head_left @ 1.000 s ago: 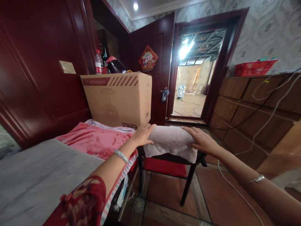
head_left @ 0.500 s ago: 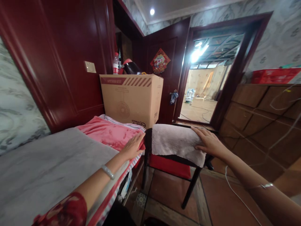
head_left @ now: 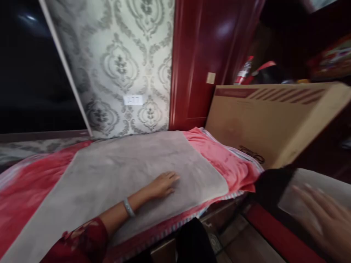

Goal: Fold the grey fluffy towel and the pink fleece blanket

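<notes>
My left hand [head_left: 163, 185] lies flat on a wide grey cloth [head_left: 123, 157], its fingers stretched out and nothing in them. The grey cloth is spread over a pink-red cover [head_left: 219, 157] that shows at both ends and along the front. At the right edge, my right hand [head_left: 325, 215] is blurred, fingers extended, over a small grey towel [head_left: 298, 182] draped on a chair back. Whether it presses on the towel is hard to tell. The chair's red seat [head_left: 271, 230] shows below.
A large cardboard box [head_left: 255, 120] stands at the right end of the covered surface, with a bottle [head_left: 244, 71] behind its top edge. A dark television screen [head_left: 33, 73] is at the left. Patterned wallpaper [head_left: 120, 65] and a dark red door panel [head_left: 192, 62] form the back.
The view has swung left, bringing the television and wallpaper in. My left hand has moved from the pink cover's edge onto the grey cloth. My right hand is still by the towel.
</notes>
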A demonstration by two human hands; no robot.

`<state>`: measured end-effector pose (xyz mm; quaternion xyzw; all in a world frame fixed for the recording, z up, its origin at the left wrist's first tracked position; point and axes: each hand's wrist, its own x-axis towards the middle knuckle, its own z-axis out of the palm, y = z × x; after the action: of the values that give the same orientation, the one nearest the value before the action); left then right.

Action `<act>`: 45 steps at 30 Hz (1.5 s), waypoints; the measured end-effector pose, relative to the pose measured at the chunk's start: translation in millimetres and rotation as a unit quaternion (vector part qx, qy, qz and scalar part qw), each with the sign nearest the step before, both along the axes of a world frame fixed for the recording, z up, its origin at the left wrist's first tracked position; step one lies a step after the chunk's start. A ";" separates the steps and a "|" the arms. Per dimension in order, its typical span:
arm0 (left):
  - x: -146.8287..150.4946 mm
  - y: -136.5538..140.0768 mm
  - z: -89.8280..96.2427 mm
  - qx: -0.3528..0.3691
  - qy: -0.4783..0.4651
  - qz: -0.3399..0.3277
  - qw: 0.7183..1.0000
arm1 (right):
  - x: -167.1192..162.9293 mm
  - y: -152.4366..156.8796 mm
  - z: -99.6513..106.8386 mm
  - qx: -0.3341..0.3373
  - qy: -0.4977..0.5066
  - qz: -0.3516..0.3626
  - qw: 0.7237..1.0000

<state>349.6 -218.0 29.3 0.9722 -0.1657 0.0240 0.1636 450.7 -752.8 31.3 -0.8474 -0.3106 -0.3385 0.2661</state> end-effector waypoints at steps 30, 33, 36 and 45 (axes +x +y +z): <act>-197.9 195.0 -23.3 0.060 0.057 0.645 0.759 | 51.4 448.9 -123.5 -0.184 0.086 0.263 0.943; -212.4 211.8 -22.9 0.065 0.040 0.697 0.713 | 52.4 449.6 -124.6 -0.182 0.085 0.263 0.944; -221.8 218.0 -20.2 0.074 0.011 0.724 0.686 | 53.0 449.7 -125.1 -0.186 0.085 0.264 0.943; -226.3 219.3 -11.7 0.042 -0.039 0.765 0.641 | 55.2 449.5 -129.6 -0.182 0.076 0.263 0.945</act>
<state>123.3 1.4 17.6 0.7562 0.6302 0.1714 0.0394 505.9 -303.3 -98.3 -0.7930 -0.5573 -0.1287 0.2098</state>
